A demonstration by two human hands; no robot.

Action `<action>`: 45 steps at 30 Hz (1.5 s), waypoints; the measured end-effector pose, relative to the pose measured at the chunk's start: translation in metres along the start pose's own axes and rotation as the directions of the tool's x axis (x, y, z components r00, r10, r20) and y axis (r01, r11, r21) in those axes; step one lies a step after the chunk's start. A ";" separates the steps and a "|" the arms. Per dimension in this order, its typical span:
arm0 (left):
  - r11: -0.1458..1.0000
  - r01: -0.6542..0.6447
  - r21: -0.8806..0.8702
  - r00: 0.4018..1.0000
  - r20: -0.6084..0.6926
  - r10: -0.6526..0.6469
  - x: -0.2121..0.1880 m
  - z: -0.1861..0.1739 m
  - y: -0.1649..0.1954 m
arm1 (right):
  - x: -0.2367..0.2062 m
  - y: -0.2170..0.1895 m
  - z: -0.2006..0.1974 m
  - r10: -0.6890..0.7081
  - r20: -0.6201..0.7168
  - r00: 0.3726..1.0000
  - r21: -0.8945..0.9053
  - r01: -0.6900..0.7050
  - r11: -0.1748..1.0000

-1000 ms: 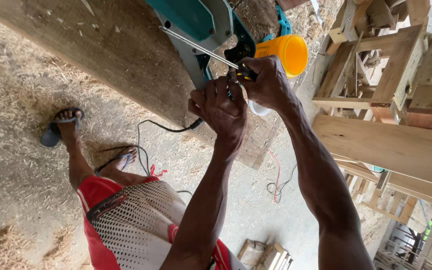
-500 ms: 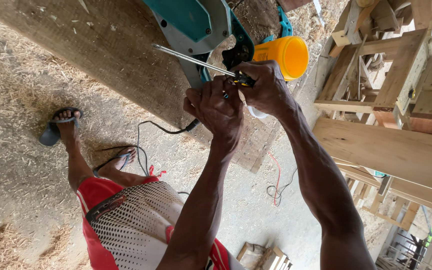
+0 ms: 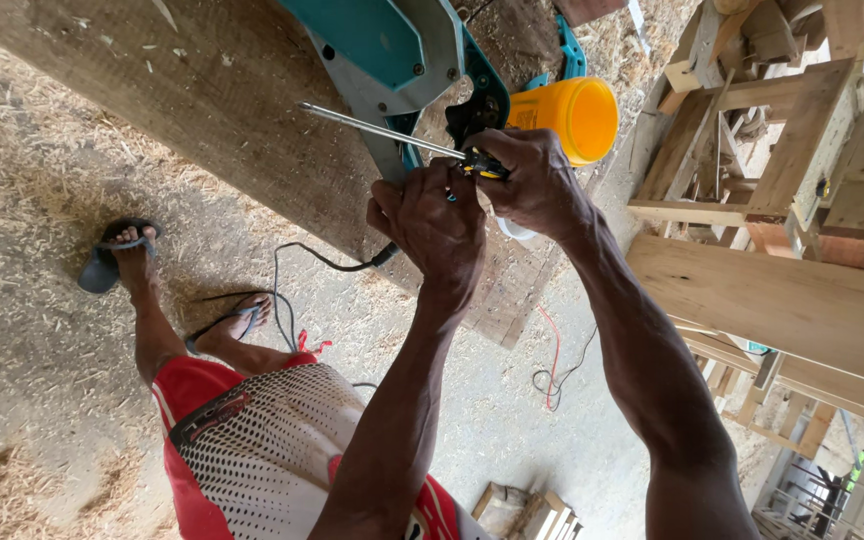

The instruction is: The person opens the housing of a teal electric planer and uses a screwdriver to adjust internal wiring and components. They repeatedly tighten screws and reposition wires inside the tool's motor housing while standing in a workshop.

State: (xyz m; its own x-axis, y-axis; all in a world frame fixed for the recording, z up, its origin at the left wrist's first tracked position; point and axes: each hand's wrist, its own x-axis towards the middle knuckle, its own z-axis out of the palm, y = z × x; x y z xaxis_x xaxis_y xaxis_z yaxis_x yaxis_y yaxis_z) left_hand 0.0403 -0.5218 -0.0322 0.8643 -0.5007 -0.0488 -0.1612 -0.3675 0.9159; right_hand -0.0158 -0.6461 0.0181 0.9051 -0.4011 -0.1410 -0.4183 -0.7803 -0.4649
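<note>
The right hand [image 3: 537,185] grips a screwdriver [image 3: 392,130] over the teal power saw [image 3: 402,60] on the wooden beam [image 3: 152,120]; the left hand [image 3: 432,225], closed, steadies it. Next, I think, the tip must find its screw.

The power tool with a moulded plastic body [image 3: 392,50] is teal, with a grey panel on it and a black part near the handle. The round plastic container [image 3: 577,118] behind it is bright orange-yellow. The screwdriver with a thin metal shaft [image 3: 382,128] is shiny silver, and its handle is black with yellow. The long wooden beam [image 3: 152,110] is brown-grey. The shorts [image 3: 202,400] are red, and the mesh shirt [image 3: 292,450] is white with a pattern of small dark holes. The sandals [image 3: 102,268] are dark blue-grey. A cable [image 3: 555,350] on the ground is red; another one is black.
</note>
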 end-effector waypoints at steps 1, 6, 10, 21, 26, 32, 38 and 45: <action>1.000 0.007 -0.004 1.000 -0.006 -0.007 0.000 0.000 0.001 | 0.000 0.001 0.000 -0.002 0.006 1.000 -0.021 0.002 1.000; 0.999 -0.019 0.036 1.000 0.006 0.019 -0.001 -0.003 -0.002 | 0.000 0.003 0.003 -0.090 0.005 0.996 -0.102 0.090 0.991; 0.998 -0.034 0.054 0.999 0.010 0.033 -0.003 -0.003 -0.003 | 0.000 0.004 0.000 -0.148 0.021 0.989 -0.110 0.150 0.983; 0.998 -0.047 0.036 0.997 0.055 0.045 0.000 -0.008 -0.003 | 0.004 0.004 -0.013 -0.186 0.103 0.977 -0.092 0.196 0.976; 0.996 -0.044 0.076 0.997 0.073 0.038 0.003 -0.011 -0.003 | 0.005 0.005 -0.011 0.000 0.143 0.990 -0.053 0.007 0.999; 0.998 -0.008 0.065 0.998 0.065 0.004 0.004 -0.010 -0.005 | -0.002 -0.001 -0.004 0.072 0.013 0.997 0.078 -0.073 0.994; 0.995 -0.024 0.098 0.999 0.037 0.021 0.003 -0.006 -0.006 | -0.011 -0.011 0.005 0.285 -0.077 0.955 0.071 -0.280 0.957; 0.997 -0.023 0.074 0.997 0.079 0.017 0.003 -0.010 -0.007 | -0.017 -0.024 0.012 0.290 -0.180 0.940 0.217 -0.249 0.944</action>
State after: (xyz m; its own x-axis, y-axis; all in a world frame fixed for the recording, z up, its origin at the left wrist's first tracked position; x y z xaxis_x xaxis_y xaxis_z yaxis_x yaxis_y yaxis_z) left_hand 0.0484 -0.5131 -0.0346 0.8208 -0.5675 -0.0648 -0.2154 -0.4127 0.8850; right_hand -0.0201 -0.6152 0.0215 0.7159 -0.6896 -0.1095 -0.6039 -0.5327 -0.5929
